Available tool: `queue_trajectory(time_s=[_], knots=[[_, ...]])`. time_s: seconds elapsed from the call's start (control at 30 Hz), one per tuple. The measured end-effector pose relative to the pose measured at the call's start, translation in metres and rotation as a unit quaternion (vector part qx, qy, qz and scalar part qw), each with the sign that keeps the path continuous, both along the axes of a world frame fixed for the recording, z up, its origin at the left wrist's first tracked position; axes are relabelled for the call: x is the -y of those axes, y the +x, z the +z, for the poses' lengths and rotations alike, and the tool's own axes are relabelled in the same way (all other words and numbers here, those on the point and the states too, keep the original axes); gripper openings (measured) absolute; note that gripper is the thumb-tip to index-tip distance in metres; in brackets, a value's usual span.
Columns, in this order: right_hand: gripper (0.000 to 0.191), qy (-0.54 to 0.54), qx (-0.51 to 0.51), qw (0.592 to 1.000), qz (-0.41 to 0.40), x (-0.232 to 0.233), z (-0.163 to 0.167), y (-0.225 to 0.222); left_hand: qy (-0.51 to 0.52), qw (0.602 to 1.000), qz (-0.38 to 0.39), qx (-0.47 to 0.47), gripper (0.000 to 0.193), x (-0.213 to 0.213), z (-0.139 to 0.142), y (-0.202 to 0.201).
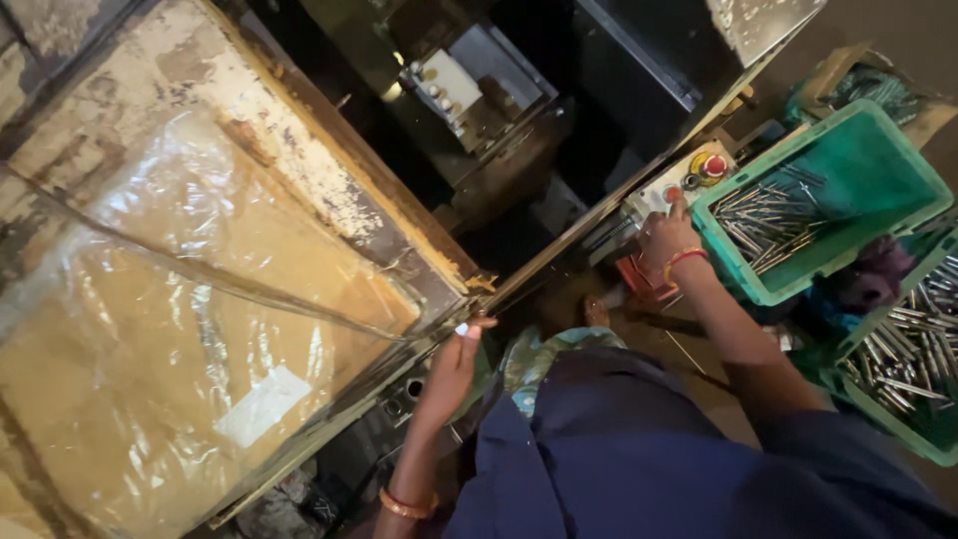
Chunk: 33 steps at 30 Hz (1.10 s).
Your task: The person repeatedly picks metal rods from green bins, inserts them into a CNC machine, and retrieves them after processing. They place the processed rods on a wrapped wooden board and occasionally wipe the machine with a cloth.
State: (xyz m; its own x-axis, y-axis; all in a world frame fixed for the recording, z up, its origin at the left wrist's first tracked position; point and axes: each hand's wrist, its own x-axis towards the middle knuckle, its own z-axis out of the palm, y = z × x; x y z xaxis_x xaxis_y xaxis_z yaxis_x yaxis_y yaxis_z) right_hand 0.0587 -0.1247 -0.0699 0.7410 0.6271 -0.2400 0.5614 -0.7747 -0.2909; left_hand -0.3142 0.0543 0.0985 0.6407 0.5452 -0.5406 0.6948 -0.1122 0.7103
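Note:
My left hand rests with fingers together against the metal edge of the machine frame, beside a panel covered in clear plastic sheet; it holds nothing. An orange bangle is on that wrist. My right hand reaches to a small white control box, one finger on a button next to a red mushroom button on a yellow base. It grips nothing. A red and yellow bangle circles that wrist.
A green plastic crate of metal rods stands right of the control box; a second green crate with several more rods lies nearer. The dark press machine fills the upper middle. My dark blue clothing covers the lower middle.

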Motion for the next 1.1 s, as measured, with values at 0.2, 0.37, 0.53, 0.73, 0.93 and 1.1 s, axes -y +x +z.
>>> queue_trajectory(time_s=[0.2,0.37,0.53,0.73,0.93,1.1], knots=[[0.035,-0.006,0.035,0.998,0.060,-0.006,-0.005,0.004,0.071,0.986,-0.019,0.148,0.048,0.015,-0.028,0.068],[0.035,-0.217,0.046,0.951,0.215,-0.016,0.002,0.011,0.055,0.972,-0.032,0.227,0.052,0.028,-0.052,0.136],[0.047,-0.180,0.079,0.967,0.161,-0.026,0.022,0.022,0.046,0.970,-0.048,0.236,0.057,0.038,-0.076,0.208],[0.037,0.173,-0.033,0.983,0.049,0.035,0.055,0.054,0.006,0.962,-0.068,0.266,0.059,0.057,-0.087,0.307],[0.033,0.174,0.106,0.967,-0.155,0.215,0.078,0.100,0.077,0.976,-0.193,0.060,0.066,0.054,-0.002,0.339],[0.040,0.067,0.070,0.935,-0.341,0.321,0.079,0.105,0.245,0.937,-0.207,0.142,0.047,0.037,0.113,0.280]])
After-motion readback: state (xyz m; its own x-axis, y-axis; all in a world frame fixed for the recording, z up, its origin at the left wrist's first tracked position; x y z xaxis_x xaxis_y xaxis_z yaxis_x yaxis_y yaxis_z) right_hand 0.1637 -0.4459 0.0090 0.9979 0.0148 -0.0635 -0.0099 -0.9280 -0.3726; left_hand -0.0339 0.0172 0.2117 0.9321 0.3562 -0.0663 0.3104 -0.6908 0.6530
